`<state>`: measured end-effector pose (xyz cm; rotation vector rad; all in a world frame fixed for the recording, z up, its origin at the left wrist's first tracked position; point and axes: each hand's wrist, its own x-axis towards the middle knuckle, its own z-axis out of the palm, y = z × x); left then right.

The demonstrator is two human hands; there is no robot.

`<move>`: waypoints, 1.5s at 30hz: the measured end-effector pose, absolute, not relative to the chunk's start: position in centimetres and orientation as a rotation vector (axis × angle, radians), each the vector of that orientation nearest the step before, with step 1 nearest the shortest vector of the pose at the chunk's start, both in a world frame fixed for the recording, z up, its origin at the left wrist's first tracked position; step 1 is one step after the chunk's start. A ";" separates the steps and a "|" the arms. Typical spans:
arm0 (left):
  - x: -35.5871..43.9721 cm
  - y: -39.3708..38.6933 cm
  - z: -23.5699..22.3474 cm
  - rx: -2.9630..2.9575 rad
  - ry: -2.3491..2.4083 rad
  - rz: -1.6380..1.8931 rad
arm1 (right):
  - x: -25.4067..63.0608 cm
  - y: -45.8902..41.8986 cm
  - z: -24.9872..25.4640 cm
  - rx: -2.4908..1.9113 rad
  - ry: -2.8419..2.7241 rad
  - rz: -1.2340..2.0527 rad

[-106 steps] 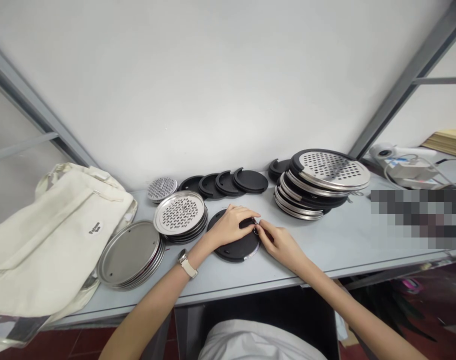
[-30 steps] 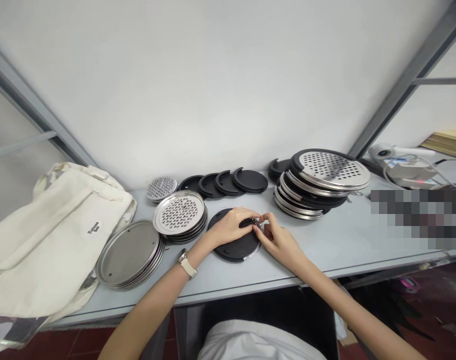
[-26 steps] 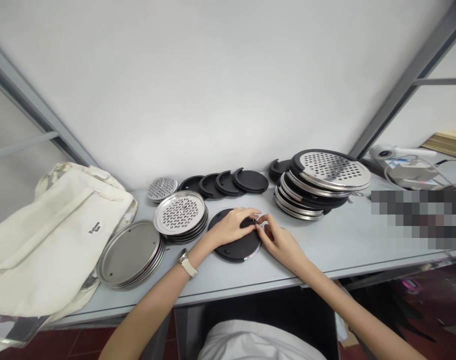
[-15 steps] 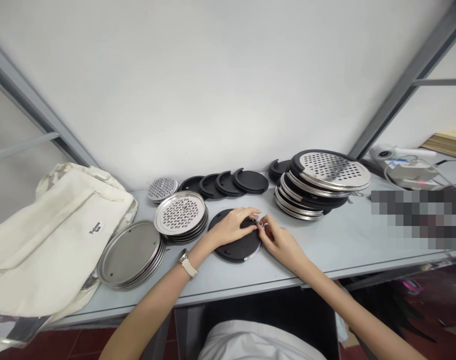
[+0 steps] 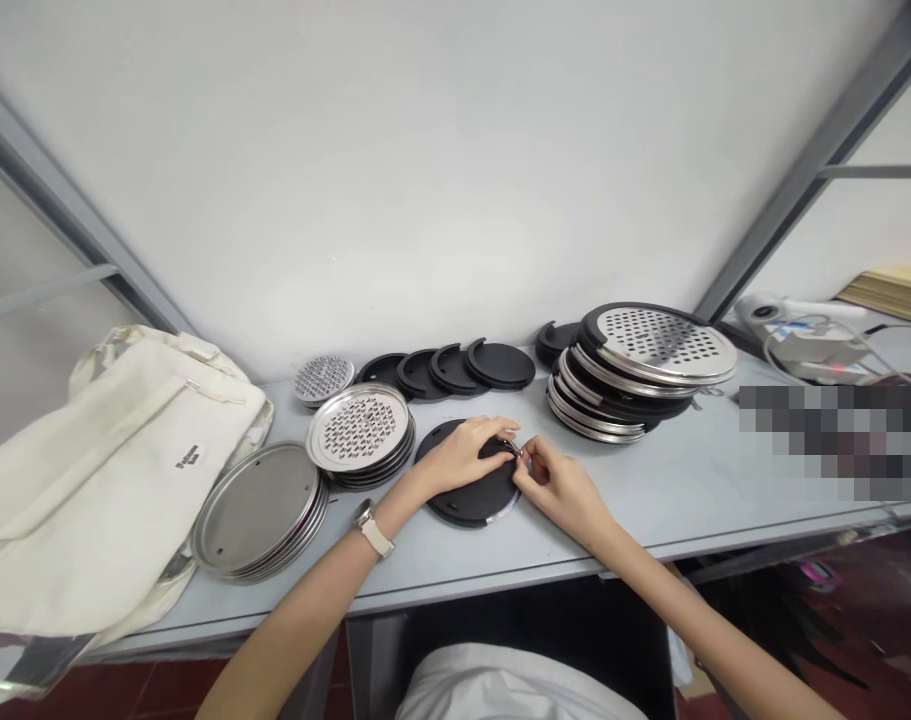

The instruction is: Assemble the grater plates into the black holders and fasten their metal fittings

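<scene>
A round black disc [image 5: 474, 503] with small holes and a strip of shiny metal at its near rim lies flat on the table. My left hand [image 5: 466, 458] rests across it, thumb and fingers closing round a small shiny metal clip [image 5: 510, 447] at the disc's right side. My right hand [image 5: 560, 487] pinches the clip's outer end between thumb and forefinger; its exact shape is partly hidden by the fingers. Just left of the disc stands a stack topped by a round metal grater plate [image 5: 361, 428].
Plain metal discs [image 5: 264, 505] are stacked at front left beside a cream bag [image 5: 110, 480]. Black round covers [image 5: 501, 365] and a small grater plate [image 5: 324, 378] line the wall. A tall stack of black-rimmed graters [image 5: 661, 342] stands right, a white corded device [image 5: 807, 340] beyond.
The right hand has shifted very slightly at the clip, and the clip's end shows a little differently between the fingers. The left hand and the disc stay in place.
</scene>
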<state>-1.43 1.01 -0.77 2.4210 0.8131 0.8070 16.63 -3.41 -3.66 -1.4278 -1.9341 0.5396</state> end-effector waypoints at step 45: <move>-1.1 0.3 -0.5 2.612 1.125 0.807 | 16.9 -3.2 -3.7 -1.420 -2.006 0.490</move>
